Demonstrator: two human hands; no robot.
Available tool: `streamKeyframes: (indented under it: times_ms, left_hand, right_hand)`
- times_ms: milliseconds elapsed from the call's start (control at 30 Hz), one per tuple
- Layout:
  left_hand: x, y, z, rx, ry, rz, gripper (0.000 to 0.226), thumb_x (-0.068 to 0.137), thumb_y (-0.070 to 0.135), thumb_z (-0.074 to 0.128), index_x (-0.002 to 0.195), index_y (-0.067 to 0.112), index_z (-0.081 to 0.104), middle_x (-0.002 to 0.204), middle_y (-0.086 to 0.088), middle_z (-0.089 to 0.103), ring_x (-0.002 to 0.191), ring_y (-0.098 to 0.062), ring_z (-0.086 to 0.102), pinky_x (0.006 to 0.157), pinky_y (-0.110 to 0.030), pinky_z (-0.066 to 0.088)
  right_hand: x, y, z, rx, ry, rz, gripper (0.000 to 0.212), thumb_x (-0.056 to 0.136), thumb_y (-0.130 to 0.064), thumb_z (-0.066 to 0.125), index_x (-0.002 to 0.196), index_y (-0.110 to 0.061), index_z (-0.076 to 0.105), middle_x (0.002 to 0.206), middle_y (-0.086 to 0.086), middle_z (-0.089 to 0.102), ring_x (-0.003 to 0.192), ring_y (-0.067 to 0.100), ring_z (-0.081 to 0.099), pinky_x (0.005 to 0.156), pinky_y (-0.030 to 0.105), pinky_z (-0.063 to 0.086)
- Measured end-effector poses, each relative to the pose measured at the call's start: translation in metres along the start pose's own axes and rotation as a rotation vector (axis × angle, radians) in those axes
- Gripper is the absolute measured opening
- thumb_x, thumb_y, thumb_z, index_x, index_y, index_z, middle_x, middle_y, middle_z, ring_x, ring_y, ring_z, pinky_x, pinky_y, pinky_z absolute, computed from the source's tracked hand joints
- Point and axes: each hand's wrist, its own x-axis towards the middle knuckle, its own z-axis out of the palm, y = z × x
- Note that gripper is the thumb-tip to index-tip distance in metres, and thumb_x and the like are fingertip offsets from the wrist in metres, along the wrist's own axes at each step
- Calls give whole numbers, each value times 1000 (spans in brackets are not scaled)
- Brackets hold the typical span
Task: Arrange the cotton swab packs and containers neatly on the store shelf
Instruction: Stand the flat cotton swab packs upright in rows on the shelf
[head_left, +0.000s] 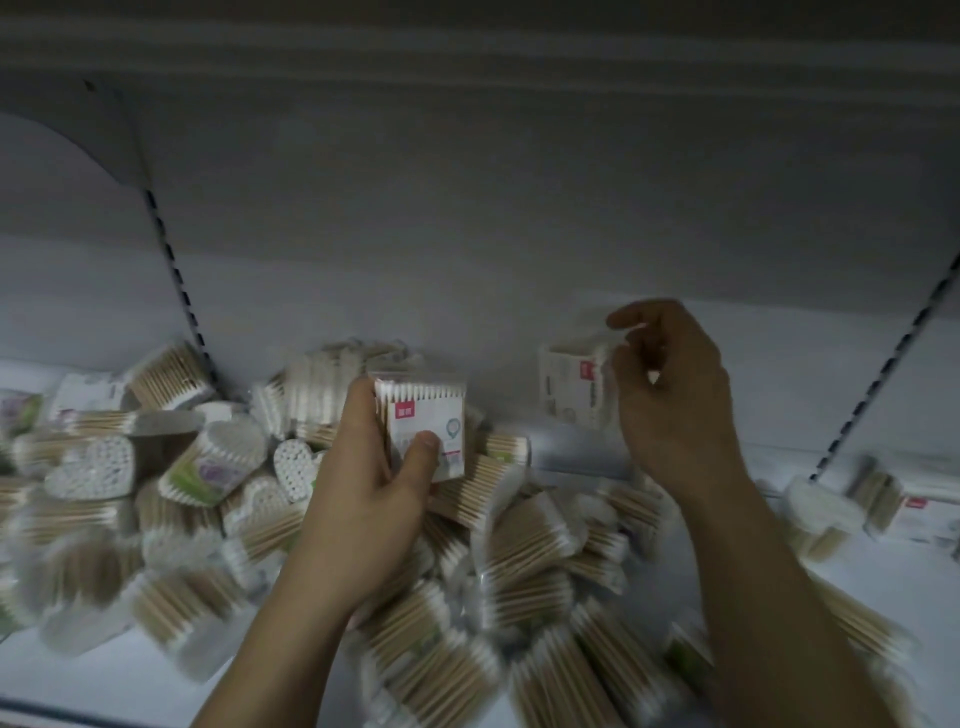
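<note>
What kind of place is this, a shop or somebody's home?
Probably a shop, at a display shelf being stocked. The white shelf has slotted uprights at the back, a heap of many cotton swab packs lies on it, and the left hand holds one labelled pack.

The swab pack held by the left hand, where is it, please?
The swab pack is mid-frame in the head view, above the loose pile, left of the right hand.

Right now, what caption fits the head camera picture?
Left hand grips one swab pack; right hand is by a second pack.
</note>
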Motion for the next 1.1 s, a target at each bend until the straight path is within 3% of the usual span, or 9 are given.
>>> streamKeyframes:
  times_ms: [200,367,433,600,700,800,933,1033,1100]
  left_hand:
    - [3,18,-5,-251,-5,-138,15,106,14,51,117,20,57,103,-4,75,87,-20,76,70,-43,66]
    - [-6,26,-11,-305,-211,-174,42,86,55,66,117,27,62,105,7,77,96,-14,76,84,-47,64]
    - [-4,21,-13,-178,-212,-125,45,83,42,79,120,26,59,104,1,76,95,-17,75,85,-46,62]
    - [-7,10,-23,-155,-83,-86,29,93,15,72,116,17,55,94,1,75,84,-16,76,66,-38,63]
    - [-11,10,-30,-313,-26,-171,26,97,16,66,119,11,52,94,-10,73,75,-24,76,50,-37,59]
    - [-12,6,-34,-319,17,-190,26,98,20,64,121,13,53,99,-16,73,78,-31,75,51,-38,58]
    - [-12,-5,-37,-225,70,-138,28,98,29,63,124,22,52,102,-1,75,91,-22,75,67,-37,57]
    - [-10,-7,-41,-208,82,-119,46,98,30,61,138,32,40,99,9,75,87,-20,76,60,-34,56]
    - [-10,-5,-43,-220,83,-120,50,98,28,61,140,37,35,98,13,75,84,-19,76,60,-39,60]
  right_hand:
    - [4,-51,-12,121,-424,-134,40,99,1,49,114,-35,55,90,-5,62,75,10,64,60,19,50]
    - [-15,-71,23,162,-538,-135,34,93,-9,64,107,-39,58,87,-4,69,77,11,68,66,29,56]
    - [-22,-73,36,191,-514,-129,29,90,-10,69,103,-35,61,84,-4,70,76,13,69,66,32,57]
    - [-20,-50,42,-22,-360,-38,8,94,-24,66,98,-30,63,89,-11,66,77,-2,61,62,7,43]
    - [-21,-27,41,-367,-655,57,23,90,-44,66,109,-31,61,105,-5,68,96,13,64,84,28,52]
    - [-31,-15,50,-463,-814,130,36,84,-53,71,110,-33,59,115,-3,66,107,22,62,94,40,51]
    - [-31,-10,53,-344,-749,124,28,81,-33,80,103,-30,63,104,-8,65,98,15,64,73,22,43]
    - [-26,-9,42,-255,-536,69,28,82,-16,74,103,-31,64,97,-8,64,87,11,62,63,6,39]
    - [-24,-12,31,-80,-390,48,34,82,-4,69,107,-28,66,95,-5,67,81,9,63,64,7,43]
